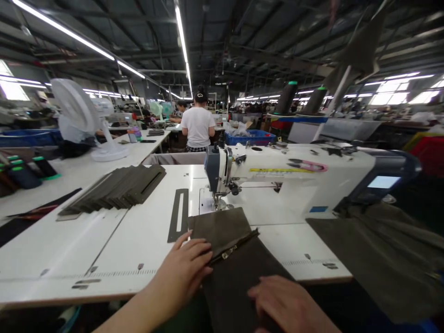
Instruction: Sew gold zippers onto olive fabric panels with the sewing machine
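A dark olive fabric piece (222,229) lies on the sewing table in front of the white sewing machine (277,175), its far edge close to the presser foot. Across it runs a zipper (243,241) with a metal slider. My left hand (189,263) rests on the fabric's left edge beside the zipper, fingers spread. My right hand (284,300), slightly blurred, lies on the lower part of the fabric, fingers extended. A flat template with a long slot (172,224) lies to the left of the fabric.
Stacked olive pieces (118,187) lie on the table's left part. More olive cloth (388,259) hangs over the right edge. A white fan (78,108) stands at the left. Thread cones (286,98) stand behind the machine. A person in a white shirt (198,125) is farther back.
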Demonstrator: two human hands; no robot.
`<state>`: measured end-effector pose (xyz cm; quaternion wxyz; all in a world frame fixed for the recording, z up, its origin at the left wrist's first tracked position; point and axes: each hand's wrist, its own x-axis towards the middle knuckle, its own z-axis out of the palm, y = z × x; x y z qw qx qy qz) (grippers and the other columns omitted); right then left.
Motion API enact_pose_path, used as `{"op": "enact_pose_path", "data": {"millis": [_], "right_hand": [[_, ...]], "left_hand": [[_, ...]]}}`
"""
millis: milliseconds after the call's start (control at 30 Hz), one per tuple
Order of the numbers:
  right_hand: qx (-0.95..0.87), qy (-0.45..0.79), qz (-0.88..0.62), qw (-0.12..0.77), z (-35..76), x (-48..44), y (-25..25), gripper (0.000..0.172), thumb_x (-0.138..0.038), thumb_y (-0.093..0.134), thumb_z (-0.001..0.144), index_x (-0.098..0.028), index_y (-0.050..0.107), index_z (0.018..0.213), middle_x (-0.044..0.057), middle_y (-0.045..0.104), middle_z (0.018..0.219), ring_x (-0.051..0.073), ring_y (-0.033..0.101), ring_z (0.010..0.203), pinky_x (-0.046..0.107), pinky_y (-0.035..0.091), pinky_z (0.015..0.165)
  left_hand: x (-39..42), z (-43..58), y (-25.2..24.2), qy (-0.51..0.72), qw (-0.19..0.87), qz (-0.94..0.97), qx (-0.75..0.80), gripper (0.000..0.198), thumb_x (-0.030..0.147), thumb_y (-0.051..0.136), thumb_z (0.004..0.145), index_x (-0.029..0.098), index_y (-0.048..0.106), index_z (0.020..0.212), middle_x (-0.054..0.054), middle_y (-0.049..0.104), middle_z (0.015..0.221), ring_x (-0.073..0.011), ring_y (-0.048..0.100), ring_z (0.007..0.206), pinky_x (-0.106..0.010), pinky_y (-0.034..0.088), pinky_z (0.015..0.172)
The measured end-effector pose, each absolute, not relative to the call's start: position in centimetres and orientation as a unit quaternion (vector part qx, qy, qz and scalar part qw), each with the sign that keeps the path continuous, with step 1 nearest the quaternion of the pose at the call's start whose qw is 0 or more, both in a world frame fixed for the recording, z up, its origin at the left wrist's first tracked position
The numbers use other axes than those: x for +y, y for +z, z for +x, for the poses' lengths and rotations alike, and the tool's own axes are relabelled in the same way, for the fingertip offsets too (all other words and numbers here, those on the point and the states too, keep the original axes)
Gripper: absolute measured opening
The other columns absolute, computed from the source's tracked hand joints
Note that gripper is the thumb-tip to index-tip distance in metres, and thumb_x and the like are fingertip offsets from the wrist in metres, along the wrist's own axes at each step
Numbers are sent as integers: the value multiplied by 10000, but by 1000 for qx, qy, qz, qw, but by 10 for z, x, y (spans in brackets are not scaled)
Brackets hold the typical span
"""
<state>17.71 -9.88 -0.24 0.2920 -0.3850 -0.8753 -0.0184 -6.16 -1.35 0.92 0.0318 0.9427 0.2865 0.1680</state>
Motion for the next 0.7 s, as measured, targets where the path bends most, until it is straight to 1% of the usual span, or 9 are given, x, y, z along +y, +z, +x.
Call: {"op": "enact_pose_path", "data": {"millis": [33, 100, 167, 233, 333, 400, 467, 567, 700], "right_hand": [[-865, -23, -415, 280, 184, -96, 5, 256, -324, 400, 900, -208, 538, 719, 31, 673, 736, 153, 634, 653, 259, 512, 680], [-831, -41, -478, 282, 197, -87, 11, 201, -291, 436, 881, -193, 573, 771, 57, 663, 777, 178, 623, 711, 288, 503, 676], [-805, -49, -513, 292, 206, -72, 9, 193, -236, 425, 882, -181, 592, 804, 63, 650, 800, 186, 607, 741, 316, 487, 697], [-805, -29, -521, 284, 210, -57, 2, 180, -204, 436, 874, -176, 602, 809, 66, 633, 825, 193, 586, 773, 344, 468, 734], [-816, 26, -515, 261, 209, -43, -5, 103, -160, 519, 824, -180, 616, 849, 73, 598, 881, 202, 551, 830, 359, 447, 756], [-811, 65, -524, 251, 207, -39, -7, 119, -146, 594, 772, -185, 621, 881, 70, 576, 896, 209, 535, 847, 359, 442, 752], [-804, 99, -533, 246, 205, -39, -7, 131, -144, 633, 744, -190, 624, 866, 60, 563, 881, 210, 526, 848, 358, 437, 746], [-802, 120, -529, 249, 206, -42, -8, 53, -158, 621, 765, -198, 624, 799, 48, 555, 858, 209, 515, 851, 363, 423, 755], [-797, 130, -528, 263, 207, -44, -13, 37, -173, 598, 791, -200, 621, 800, 45, 552, 864, 205, 503, 863, 366, 409, 766]], "left_hand": [[-14, -55, 9, 158, 48, 939, 301, 259, 192, 478, 844, 223, 585, 1078, -71, 598, 1130, -241, 527, 1058, -455, 339, 975], [-14, -44, 10, 162, 71, 926, 332, 202, 221, 535, 817, 207, 613, 1002, -84, 599, 1073, -253, 541, 997, -446, 390, 904], [-15, -40, 10, 192, 82, 915, 345, 204, 255, 583, 792, 200, 605, 988, -85, 583, 1040, -252, 531, 967, -425, 407, 860], [-17, -39, 9, 227, 84, 909, 339, 210, 259, 607, 779, 200, 588, 980, -78, 565, 1024, -245, 513, 960, -405, 404, 841], [-20, -41, 4, 263, 76, 907, 321, 106, 205, 591, 785, 208, 583, 891, -55, 555, 982, -231, 503, 927, -397, 382, 830], [-21, -42, -1, 260, 80, 907, 321, 66, 185, 592, 782, 213, 579, 840, -41, 553, 947, -223, 505, 887, -392, 378, 806], [-21, -43, -5, 244, 95, 907, 329, 64, 181, 600, 780, 216, 575, 827, -32, 551, 927, -214, 505, 859, -376, 379, 776], [-21, -42, -8, 238, 114, 905, 334, 43, 178, 586, 800, 215, 568, 815, -22, 548, 914, -200, 500, 851, -358, 373, 767], [-21, -41, -6, 234, 129, 904, 333, 73, 173, 528, 839, 196, 536, 770, -19, 544, 894, -187, 492, 835, -345, 368, 761]]}}
